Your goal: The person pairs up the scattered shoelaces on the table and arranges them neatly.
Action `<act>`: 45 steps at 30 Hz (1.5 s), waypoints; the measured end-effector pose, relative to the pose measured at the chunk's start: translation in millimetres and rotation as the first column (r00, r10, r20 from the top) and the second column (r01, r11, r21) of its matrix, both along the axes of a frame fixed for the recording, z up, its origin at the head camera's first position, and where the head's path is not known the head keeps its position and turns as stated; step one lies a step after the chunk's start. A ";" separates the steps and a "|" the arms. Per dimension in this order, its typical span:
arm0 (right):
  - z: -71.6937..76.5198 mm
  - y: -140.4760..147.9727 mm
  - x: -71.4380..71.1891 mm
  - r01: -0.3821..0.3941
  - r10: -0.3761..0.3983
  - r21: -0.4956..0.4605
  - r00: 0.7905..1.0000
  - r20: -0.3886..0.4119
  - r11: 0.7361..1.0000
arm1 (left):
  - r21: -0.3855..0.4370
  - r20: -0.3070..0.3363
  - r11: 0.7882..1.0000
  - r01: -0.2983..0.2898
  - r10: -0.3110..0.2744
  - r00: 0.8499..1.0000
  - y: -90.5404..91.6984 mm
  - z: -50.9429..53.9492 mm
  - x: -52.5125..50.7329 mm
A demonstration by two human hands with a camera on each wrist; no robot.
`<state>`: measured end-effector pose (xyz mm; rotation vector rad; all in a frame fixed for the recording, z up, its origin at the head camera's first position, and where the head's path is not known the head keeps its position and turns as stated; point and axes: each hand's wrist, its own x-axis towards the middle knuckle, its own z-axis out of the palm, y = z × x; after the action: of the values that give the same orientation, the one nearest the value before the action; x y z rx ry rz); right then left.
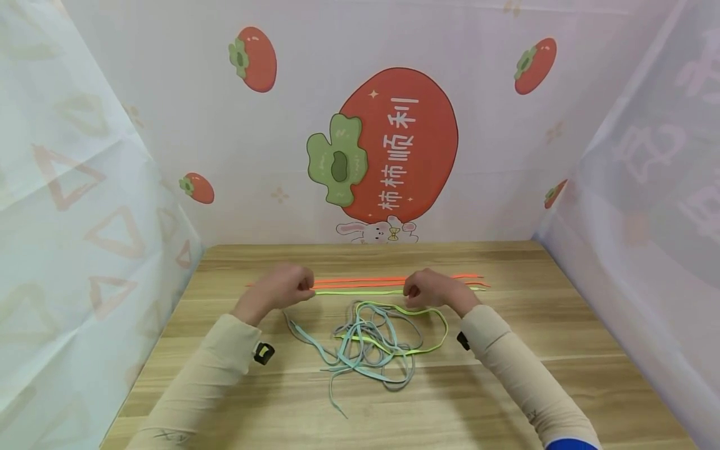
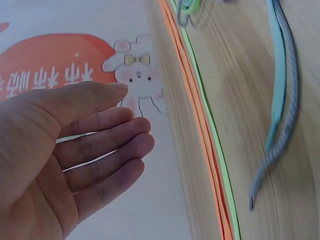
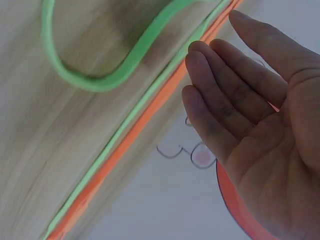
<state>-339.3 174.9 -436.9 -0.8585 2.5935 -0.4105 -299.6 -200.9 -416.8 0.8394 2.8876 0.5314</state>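
Note:
My left hand [image 1: 284, 284] hovers at the left part of a straightened yellow-green shoelace [image 1: 360, 292]. Over its right part is my right hand [image 1: 435, 290]. Both wrist views show the fingers loosely bent, thumbs apart from them, nothing gripped. Just behind this lace, several orange shoelaces [image 1: 360, 280] lie stretched out parallel to it. Nearer the person is a loose tangle of light-blue and grey laces, with another yellow-green lace [image 1: 446, 325] looping out to the right. A blue lace end [image 2: 278, 75] and a grey lace end [image 2: 292, 100] trail beside each other in the left wrist view.
The wood-grain table [image 1: 478, 400] is bounded by a printed back sheet [image 1: 478, 206] with persimmon pictures and by sheets on the left and right. A dark wrist strap piece [image 1: 264, 353] shows at the left cuff.

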 end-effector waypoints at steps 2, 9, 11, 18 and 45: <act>-4.5 -7.3 -0.6 -0.035 0.035 -0.012 0.999 -0.009 0.999 | 0.001 -0.004 1.000 0.023 -0.023 1.000 9.8 -1.5 -0.5; -18.7 -26.8 -3.9 -0.080 0.080 0.000 0.996 -0.042 0.997 | 0.007 -0.018 0.994 0.105 -0.105 0.994 41.6 -10.0 -3.1; -21.5 -30.9 -4.7 -0.075 0.075 0.006 0.996 -0.045 0.997 | 0.014 -0.015 0.993 0.116 -0.116 0.993 49.2 -13.2 -3.9; -28.1 -40.3 -5.2 -0.057 0.057 0.007 0.996 -0.061 0.998 | 0.047 0.022 0.990 0.131 -0.133 0.991 68.7 -19.9 -4.2; -9.4 -48.3 3.7 -0.134 0.162 -0.278 0.984 0.081 0.951 | 0.223 0.131 0.940 0.257 -0.290 0.948 94.7 -42.4 -20.2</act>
<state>-335.6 126.6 -446.3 -1.0844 2.3928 -0.7584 -319.8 -106.1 -459.2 1.1470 2.5415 0.8296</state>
